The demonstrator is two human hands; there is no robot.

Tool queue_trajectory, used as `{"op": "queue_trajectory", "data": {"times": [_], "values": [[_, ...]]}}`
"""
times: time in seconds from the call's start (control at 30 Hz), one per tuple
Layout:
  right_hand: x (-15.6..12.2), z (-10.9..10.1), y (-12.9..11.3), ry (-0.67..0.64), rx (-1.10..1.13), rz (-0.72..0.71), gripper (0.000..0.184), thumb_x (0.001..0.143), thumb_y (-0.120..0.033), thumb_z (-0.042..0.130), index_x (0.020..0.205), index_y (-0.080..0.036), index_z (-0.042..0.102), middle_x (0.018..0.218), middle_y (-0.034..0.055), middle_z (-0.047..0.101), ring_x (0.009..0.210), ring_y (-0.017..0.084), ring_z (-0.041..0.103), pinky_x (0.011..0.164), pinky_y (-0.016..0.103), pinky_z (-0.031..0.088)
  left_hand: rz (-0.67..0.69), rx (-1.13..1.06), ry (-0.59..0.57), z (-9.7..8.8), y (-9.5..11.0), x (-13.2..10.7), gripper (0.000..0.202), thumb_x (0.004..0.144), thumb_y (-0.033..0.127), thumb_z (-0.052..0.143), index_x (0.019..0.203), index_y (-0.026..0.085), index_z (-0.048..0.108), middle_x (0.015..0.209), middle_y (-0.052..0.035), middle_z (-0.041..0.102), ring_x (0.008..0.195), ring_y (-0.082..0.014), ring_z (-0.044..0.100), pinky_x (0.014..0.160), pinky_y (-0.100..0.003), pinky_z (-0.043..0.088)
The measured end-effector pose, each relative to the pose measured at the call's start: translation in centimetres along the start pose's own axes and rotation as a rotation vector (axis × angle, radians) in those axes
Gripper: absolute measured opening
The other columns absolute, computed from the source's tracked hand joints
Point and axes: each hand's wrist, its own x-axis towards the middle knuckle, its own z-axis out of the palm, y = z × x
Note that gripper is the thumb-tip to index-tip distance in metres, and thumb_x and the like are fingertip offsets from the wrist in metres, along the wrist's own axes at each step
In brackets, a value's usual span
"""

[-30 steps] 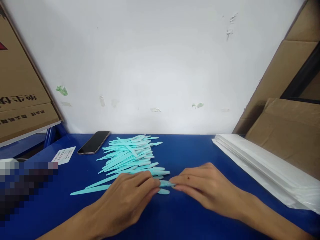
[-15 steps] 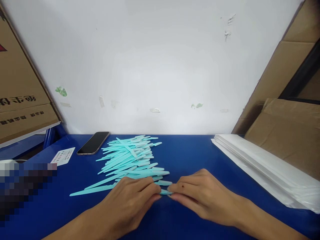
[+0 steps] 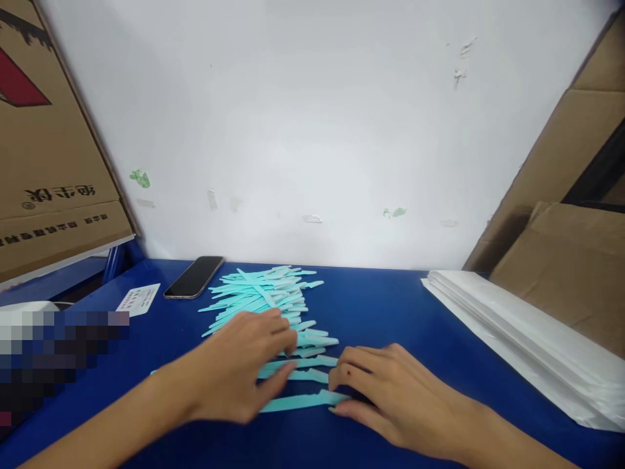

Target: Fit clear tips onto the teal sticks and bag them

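Between the thumb and fingers of my right hand (image 3: 390,397) is the capped end of a turquoise eyebrow razor (image 3: 297,402), lying nearest me. My left hand (image 3: 249,365) hovers over the handles of the razors, its thumb apart from its bent fingers and nothing seen in its grip. Under and behind it spreads a pile of similar razors (image 3: 258,290), slim tapered handles mostly pointing left. Several razors lie between the two hands, their ends toward my right fingers. My left hand and forearm hide many of the handles.
A phone (image 3: 195,277) and a printed card (image 3: 138,299) lie left of the pile on the blue table (image 3: 381,306). White folded sheets (image 3: 517,339) are stacked at right. Cardboard boxes (image 3: 58,150) flank both sides, with a white wall (image 3: 312,130) behind.
My left hand has let go of the razor and moved left and up. My right hand has drawn one razor nearer me, apart from the others. The view has shifted slightly.
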Motion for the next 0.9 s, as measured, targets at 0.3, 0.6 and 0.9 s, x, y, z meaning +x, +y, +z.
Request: {"op": "queue_trajectory", "data": {"times": [0.3, 0.6, 0.9], "values": [[0.1, -0.2, -0.4, -0.051, -0.014, -0.038, 0.011, 0.105, -0.032, 0.051, 0.104, -0.027, 0.061, 0.101, -0.0035, 0.065, 0.085, 0.013, 0.064, 0.061, 0.029, 0.033, -0.529, -0.089, -0.383, -6.4, -6.0, -1.7, 0.035, 0.078, 0.058, 0.070, 0.093, 0.026, 0.073, 0.090, -0.0025, 0.072, 0.075, -0.0225, 0.065, 0.057, -0.028, 0.041], [0.2, 0.0, -0.3, -0.069, -0.016, -0.021, 0.010, 0.105, -0.029, 0.050, 0.107, -0.029, 0.059, 0.102, -0.0038, 0.065, 0.087, 0.014, 0.064, 0.064, 0.028, 0.034, -0.548, -0.181, -0.514, -4.2, -5.6, -2.2, 0.018, 0.071, 0.036, 0.074, 0.085, 0.025, 0.073, 0.088, -0.0023, 0.074, 0.074, -0.0225, 0.067, 0.053, -0.026, 0.038], [0.2, -0.1, -0.3, -0.071, -0.010, -0.015, 0.009, 0.104, -0.028, 0.052, 0.108, -0.029, 0.060, 0.103, -0.0040, 0.065, 0.088, 0.013, 0.065, 0.063, 0.027, 0.035, -0.584, -0.137, -0.525, -5.2, -5.3, -2.1, 0.024, 0.072, 0.037, 0.074, 0.092, 0.024, 0.069, 0.093, -0.0039, 0.073, 0.078, -0.0245, 0.066, 0.054, -0.027, 0.038]]}}
